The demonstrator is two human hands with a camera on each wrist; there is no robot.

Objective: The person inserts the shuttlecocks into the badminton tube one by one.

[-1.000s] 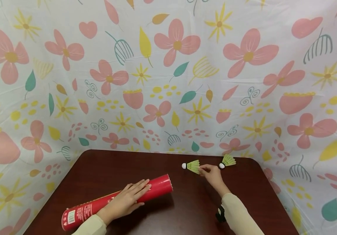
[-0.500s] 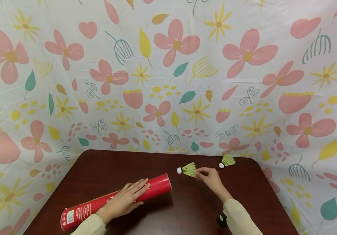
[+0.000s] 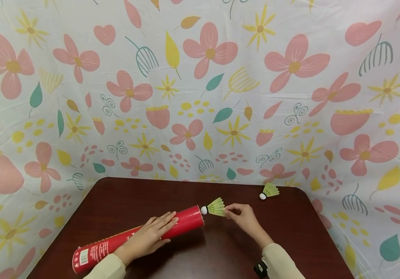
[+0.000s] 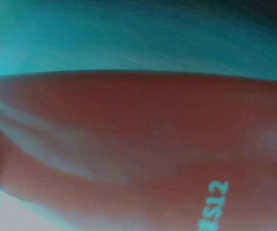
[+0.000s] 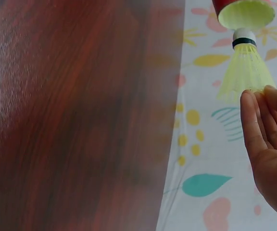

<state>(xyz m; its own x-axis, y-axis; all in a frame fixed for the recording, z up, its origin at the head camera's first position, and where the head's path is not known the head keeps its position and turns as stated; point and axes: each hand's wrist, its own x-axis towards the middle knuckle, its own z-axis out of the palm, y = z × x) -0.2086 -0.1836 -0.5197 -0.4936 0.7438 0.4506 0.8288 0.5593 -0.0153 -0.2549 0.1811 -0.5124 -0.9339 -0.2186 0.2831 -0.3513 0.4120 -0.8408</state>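
In the head view my left hand (image 3: 149,234) lies across a red shuttlecock tube (image 3: 97,250), fingers over its top and thumb along the near side, gripping it. The tube slants over the table, its mouth facing right. My right hand (image 3: 244,219) pinches a yellow shuttlecock (image 3: 216,207) by the skirt's edge between thumb and fingertips. Its white cork points at the tube's mouth, right at the rim. The right wrist view shows the cork (image 5: 245,34) just below the open mouth (image 5: 246,15). Only the tube's red side (image 4: 143,139) fills most of the left wrist view.
A second yellow shuttlecock (image 3: 269,191) lies near the far right corner of the dark brown table (image 3: 158,190). Behind and beside the table hangs a white cloth (image 3: 200,93) printed with flowers and leaves.
My right hand has carried the shuttlecock left and nearer to me, from beside the other shuttlecock to the tube's mouth. My left hand and the tube have hardly moved.
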